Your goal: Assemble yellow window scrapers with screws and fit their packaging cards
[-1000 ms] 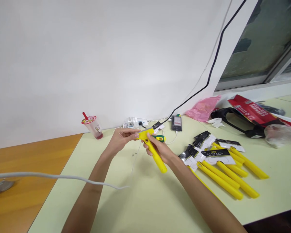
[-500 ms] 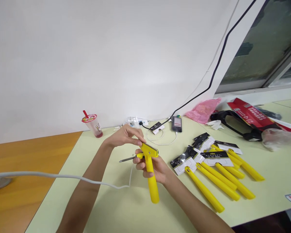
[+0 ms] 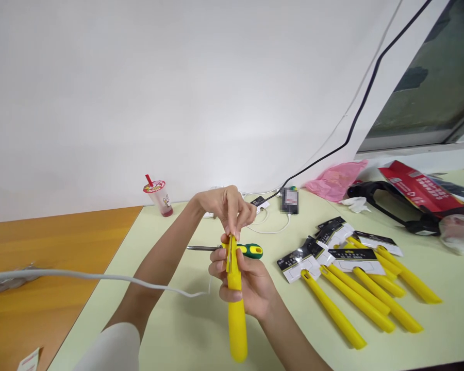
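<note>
My right hand (image 3: 251,288) is wrapped round the neck of a yellow scraper (image 3: 237,330), its handle pointing down and its slotted head seen edge-on. That same hand also keeps a screwdriver (image 3: 251,251) with a green and yellow grip lying crosswise behind the scraper, the steel shaft pointing left. From above, my left hand (image 3: 229,208) pinches thumb and fingers together at the top end of the scraper's head. Whatever sits between those fingertips is too small to make out.
Several yellow handles (image 3: 336,309) with black and white cards (image 3: 355,260) lie to the right. A lidded cup (image 3: 160,198) stands by the wall. Behind are a phone-like device (image 3: 290,201), a pink bag (image 3: 334,180) and red packaging (image 3: 417,188). A white cable (image 3: 100,278) crosses at left.
The scraper has turned from showing its head's broad side to edge-on and has come slightly lower. My left hand has moved right, over the head. More of the screwdriver's grip shows.
</note>
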A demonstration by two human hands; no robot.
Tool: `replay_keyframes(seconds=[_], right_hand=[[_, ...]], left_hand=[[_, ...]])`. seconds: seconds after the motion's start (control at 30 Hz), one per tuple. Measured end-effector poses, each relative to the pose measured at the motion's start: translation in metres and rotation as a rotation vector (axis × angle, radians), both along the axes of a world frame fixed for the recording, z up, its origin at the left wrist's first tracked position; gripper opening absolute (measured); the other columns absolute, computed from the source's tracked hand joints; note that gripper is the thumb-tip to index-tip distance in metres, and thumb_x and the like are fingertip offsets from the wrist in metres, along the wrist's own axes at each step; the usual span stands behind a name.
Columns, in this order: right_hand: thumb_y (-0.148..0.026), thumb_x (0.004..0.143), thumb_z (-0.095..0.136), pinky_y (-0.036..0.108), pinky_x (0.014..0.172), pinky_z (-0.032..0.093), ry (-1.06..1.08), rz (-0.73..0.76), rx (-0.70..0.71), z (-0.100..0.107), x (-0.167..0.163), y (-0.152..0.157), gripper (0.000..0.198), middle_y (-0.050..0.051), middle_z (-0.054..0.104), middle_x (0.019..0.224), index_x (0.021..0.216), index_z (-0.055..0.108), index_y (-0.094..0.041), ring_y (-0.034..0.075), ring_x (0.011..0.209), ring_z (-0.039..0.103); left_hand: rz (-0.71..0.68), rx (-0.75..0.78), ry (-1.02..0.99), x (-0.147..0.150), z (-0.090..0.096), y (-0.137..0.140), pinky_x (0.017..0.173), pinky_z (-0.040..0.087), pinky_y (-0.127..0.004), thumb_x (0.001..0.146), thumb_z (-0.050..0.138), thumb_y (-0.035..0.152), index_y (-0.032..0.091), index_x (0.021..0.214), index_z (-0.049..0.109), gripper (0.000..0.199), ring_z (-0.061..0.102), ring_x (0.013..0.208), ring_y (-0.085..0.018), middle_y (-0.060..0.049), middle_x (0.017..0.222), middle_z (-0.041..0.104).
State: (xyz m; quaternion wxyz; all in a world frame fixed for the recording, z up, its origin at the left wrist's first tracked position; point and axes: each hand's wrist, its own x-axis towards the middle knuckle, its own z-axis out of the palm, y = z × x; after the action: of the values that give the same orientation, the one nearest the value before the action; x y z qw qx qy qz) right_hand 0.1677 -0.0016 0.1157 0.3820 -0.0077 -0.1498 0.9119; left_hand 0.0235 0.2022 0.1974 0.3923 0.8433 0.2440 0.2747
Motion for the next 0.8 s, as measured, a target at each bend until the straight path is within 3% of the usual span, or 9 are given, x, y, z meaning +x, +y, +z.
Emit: replay_keyframes(seconds=[0.1, 0.2, 0.3, 0.43, 0.53, 0.8], right_hand=[[-0.028, 0.080, 0.102, 0.019, 0.054, 0.048, -0.020, -0.011, -0.056, 0.003, 0.000, -0.007, 0.052, 0.001, 0.071, 0.107, 0.123, 0.072, -0.034, 0.016, 0.088, 0.063], [-0.026, 0.077, 0.104, 0.019, 0.054, 0.048, -0.032, -0.030, -0.099, 0.006, -0.002, -0.015, 0.048, 0.000, 0.075, 0.101, 0.115, 0.075, -0.030, 0.014, 0.085, 0.065], [-0.026, 0.072, 0.108, 0.017, 0.052, 0.048, -0.070, -0.047, -0.138, 0.010, -0.007, -0.023, 0.048, -0.001, 0.076, 0.095, 0.107, 0.076, -0.026, 0.013, 0.083, 0.067], [-0.028, 0.072, 0.108, 0.018, 0.050, 0.050, -0.168, -0.082, -0.160, 0.013, -0.012, -0.026, 0.043, -0.001, 0.075, 0.092, 0.099, 0.074, -0.023, 0.012, 0.076, 0.067], [-0.027, 0.075, 0.106, 0.020, 0.050, 0.056, -0.223, -0.157, -0.117, 0.015, -0.013, -0.024, 0.042, -0.001, 0.076, 0.092, 0.103, 0.074, -0.023, 0.013, 0.073, 0.069], [-0.035, 0.067, 0.109, 0.021, 0.048, 0.059, -0.370, -0.316, -0.021, 0.015, -0.014, -0.009, 0.060, 0.005, 0.081, 0.107, 0.112, 0.071, -0.024, 0.028, 0.099, 0.084]], left_hand=[[-0.306, -0.001, 0.056, 0.016, 0.009, -0.006, 0.068, 0.062, -0.056, 0.023, 0.099, 0.090, 0.036, 0.053, 0.080, 0.064, 0.077, 0.079, -0.036, -0.016, 0.073, 0.081], [-0.715, -0.061, 0.110, 0.030, 0.021, -0.013, 0.073, 0.066, -0.051, 0.050, 0.098, 0.085, 0.037, 0.049, 0.078, 0.052, 0.077, 0.071, -0.031, -0.013, 0.062, 0.077], [-0.878, -0.150, 0.226, 0.034, 0.031, -0.020, 0.088, 0.068, -0.051, 0.063, 0.096, 0.080, 0.040, 0.054, 0.082, 0.043, 0.081, 0.079, -0.032, -0.013, 0.065, 0.080], [-0.890, -0.191, 0.316, 0.020, 0.040, -0.029, 0.102, 0.067, -0.052, 0.072, 0.094, 0.076, 0.044, 0.062, 0.087, 0.034, 0.083, 0.095, -0.035, -0.013, 0.075, 0.084], [-0.792, -0.179, 0.260, 0.004, 0.046, -0.039, 0.106, 0.066, -0.053, 0.075, 0.094, 0.072, 0.044, 0.068, 0.089, 0.029, 0.084, 0.104, -0.036, -0.011, 0.079, 0.085], [-0.507, -0.128, 0.137, -0.033, 0.047, -0.058, 0.118, 0.059, -0.059, 0.086, 0.094, 0.052, 0.040, 0.080, 0.092, 0.014, 0.076, 0.133, -0.038, -0.010, 0.112, 0.088]])
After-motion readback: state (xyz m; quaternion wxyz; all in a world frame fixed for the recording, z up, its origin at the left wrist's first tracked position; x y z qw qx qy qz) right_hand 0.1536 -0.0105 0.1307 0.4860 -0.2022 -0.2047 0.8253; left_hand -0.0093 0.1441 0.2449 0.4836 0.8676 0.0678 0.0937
